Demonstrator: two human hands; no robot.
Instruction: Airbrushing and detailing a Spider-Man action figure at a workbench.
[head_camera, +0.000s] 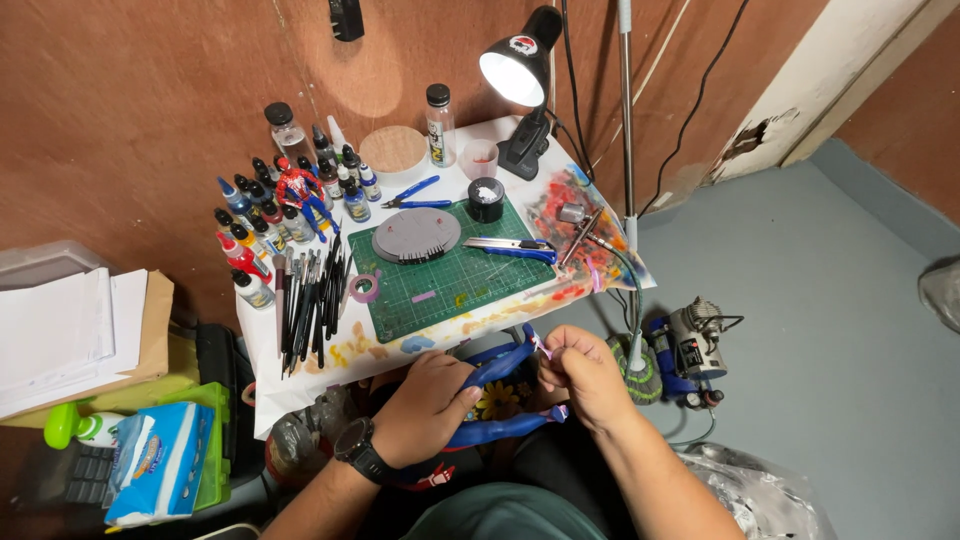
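The left hand, a black watch on its wrist, is closed over a curved blue piece just below the near edge of the small white table. The piece looks smooth and glossy, like painted plastic or resin, with two long arms: one runs from the left hand up and right toward the table edge, the other lies lower, running right beneath both hands. Its long axis goes roughly left to right, with the open side toward the left hand. The right hand has thumb and forefinger pinched shut on a thin pale purple strip, apparently tape, at the far tip of the upper arm.

On the table a green gridded cutting mat carries a grey round toothed part, a blue utility knife and a small black jar. Left of the mat lie dark brushes in a row, with dropper paint bottles beyond them. A metal airbrush rests at the right, and a lit black desk lamp stands at the far edge.
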